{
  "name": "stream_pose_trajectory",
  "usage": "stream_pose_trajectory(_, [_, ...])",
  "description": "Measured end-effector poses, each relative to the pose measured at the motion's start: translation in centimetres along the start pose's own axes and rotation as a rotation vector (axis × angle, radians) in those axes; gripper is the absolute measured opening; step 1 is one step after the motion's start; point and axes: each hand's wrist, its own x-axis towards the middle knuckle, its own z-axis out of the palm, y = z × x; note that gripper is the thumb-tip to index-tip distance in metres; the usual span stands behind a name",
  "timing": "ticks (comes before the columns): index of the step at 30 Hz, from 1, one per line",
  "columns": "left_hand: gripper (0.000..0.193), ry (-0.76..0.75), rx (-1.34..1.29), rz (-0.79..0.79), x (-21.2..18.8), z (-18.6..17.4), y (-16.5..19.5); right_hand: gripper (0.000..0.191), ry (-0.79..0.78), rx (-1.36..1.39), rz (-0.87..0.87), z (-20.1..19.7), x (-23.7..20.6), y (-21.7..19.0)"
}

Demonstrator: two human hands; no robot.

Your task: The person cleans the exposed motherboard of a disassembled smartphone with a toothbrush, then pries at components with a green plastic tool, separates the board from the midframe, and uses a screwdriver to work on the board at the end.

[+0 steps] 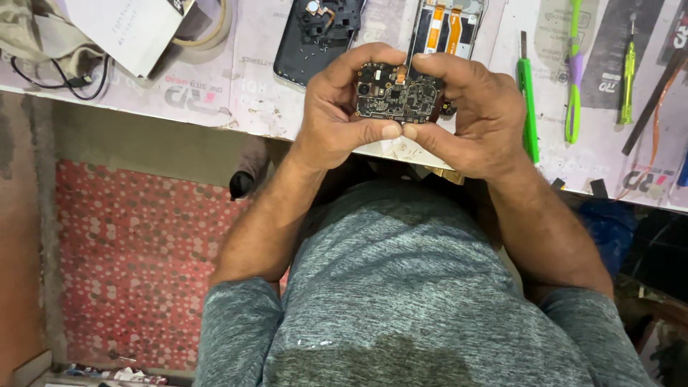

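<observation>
A small dark phone circuit board (398, 93) with chips and a camera module is held between both hands over the bench's near edge. My left hand (337, 107) grips its left side, thumb underneath. My right hand (476, 115) grips its right side, and the two thumbs meet below the board. Just behind the hands lie a black phone back frame (315, 36) and an opened phone body (448, 25) with orange flex cables.
The workbench mat (251, 93) carries green screwdrivers (529, 107), a purple-and-green tool (573, 72), a thin green tool (628, 72), a paper sheet (122, 29), tape roll and black cable (64, 82). A red patterned floor (136, 258) lies lower left.
</observation>
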Motion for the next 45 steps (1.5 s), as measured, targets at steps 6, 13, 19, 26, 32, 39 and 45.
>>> stream_pose_trajectory(6, [0.063,-0.010,-0.007,-0.008,0.1,0.1,0.1,0.062,0.009,-0.029,-0.010,0.0,-0.2,-0.2])
stream_pose_trajectory(13, [0.096,0.088,0.181,-0.014,0.6,1.4,-0.1,0.058,0.099,-0.656,-0.055,-0.8,0.9,-2.8])
stream_pose_trajectory(19, [0.097,-0.032,0.259,0.011,0.4,1.5,-0.3,0.048,-0.015,-1.026,-0.151,0.2,2.0,-3.9])
stream_pose_trajectory(26, [0.084,0.031,0.029,-0.111,0.9,1.8,-0.8,0.045,-0.016,-1.017,-0.217,0.9,1.7,-0.2])
stream_pose_trajectory(32, [0.085,0.053,-0.165,-0.187,1.0,1.0,-1.2,0.073,-0.069,-0.870,-0.143,-1.6,0.5,-1.6])
stream_pose_trajectory(39, [0.086,-0.048,-0.246,-0.233,1.0,0.3,-1.1,0.079,-0.053,-0.836,-0.137,-0.7,0.5,-1.2])
stream_pose_trajectory(45, [0.094,-0.123,-0.316,-0.238,0.9,-0.1,-0.2,0.063,-0.013,-0.659,-0.117,0.2,1.2,-0.4])
